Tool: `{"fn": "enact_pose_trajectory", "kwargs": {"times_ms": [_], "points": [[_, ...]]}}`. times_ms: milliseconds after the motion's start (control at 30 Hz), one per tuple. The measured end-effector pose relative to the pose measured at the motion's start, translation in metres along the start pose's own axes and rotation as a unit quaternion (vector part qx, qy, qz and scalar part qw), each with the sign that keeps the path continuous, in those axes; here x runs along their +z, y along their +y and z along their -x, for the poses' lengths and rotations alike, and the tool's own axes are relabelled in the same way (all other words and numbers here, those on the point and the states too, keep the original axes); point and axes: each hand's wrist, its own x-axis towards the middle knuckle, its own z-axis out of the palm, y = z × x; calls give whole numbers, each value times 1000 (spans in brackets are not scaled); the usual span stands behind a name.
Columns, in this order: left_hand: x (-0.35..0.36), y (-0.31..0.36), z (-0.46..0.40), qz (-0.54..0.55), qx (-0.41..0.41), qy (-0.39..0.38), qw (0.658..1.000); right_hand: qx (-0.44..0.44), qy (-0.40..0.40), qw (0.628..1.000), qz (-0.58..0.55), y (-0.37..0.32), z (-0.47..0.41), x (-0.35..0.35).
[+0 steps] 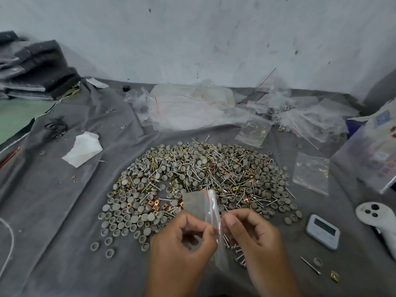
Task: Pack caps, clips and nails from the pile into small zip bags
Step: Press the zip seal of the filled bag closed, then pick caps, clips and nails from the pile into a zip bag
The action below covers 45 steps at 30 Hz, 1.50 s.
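We pinch a zip bag (205, 207) at its red strip, left hand (182, 239) and right hand (255, 236) each in a narrow grip, at 6 o'clock of the pile (192, 181) (caps, clips, nails) on the counter (64, 232).

Two hands (184, 239), one held zip bag (203, 206), one timer (323, 231), one uncounted pile (192, 179).

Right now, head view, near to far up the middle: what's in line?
Hands pinching the zip bag → pile of caps, clips and nails → heap of empty clear bags → wall.
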Motion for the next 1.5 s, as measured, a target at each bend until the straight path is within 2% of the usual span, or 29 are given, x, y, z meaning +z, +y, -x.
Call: {"fn": "enact_pose_trajectory", "kwargs": {"times_ms": [200,233,300,367,467,633,733,833,933,1033,1200,1300,1367,1400,1467,1500], "points": [[-5,7,-3,102,-76,-30,991,-89,46,992,80,-2,8,3],[-6,9,-2,90,-61,-29,994,-103,48,989,90,-3,9,3],[-7,10,2,5,19,-22,1000,-119,41,986,109,-5,10,5],[-7,17,3,-96,111,-23,989,-106,36,989,97,-5,10,6],[-6,22,4,-165,167,-40,971,-65,29,996,47,-5,8,5],[-9,18,2,-157,154,-13,975,-29,13,999,29,-5,7,3],[-8,17,1,-135,104,8,985,-43,13,998,45,-3,9,6],[-7,15,2,-131,85,-1,988,-93,24,987,129,0,13,11],[-13,11,2,-169,101,9,980,-136,47,960,241,6,14,8],[-29,6,-5,-214,101,43,971,-104,64,946,301,13,15,-2],[-34,0,-12,-299,204,35,932,-60,-41,949,307,16,21,-7],[-32,-11,-13,-306,230,19,924,-12,-38,956,292,16,11,-28],[-29,-15,-15,-315,237,11,919,14,-2,927,376,23,-3,-54],[-27,-16,-17,-317,236,9,918,32,5,896,444,27,-11,-67],[-23,-16,-17,-324,228,0,918,60,-18,835,547,36,-24,-79],[-22,-17,-18,-324,221,-10,920,65,-35,821,565,44,-29,-80]]}}
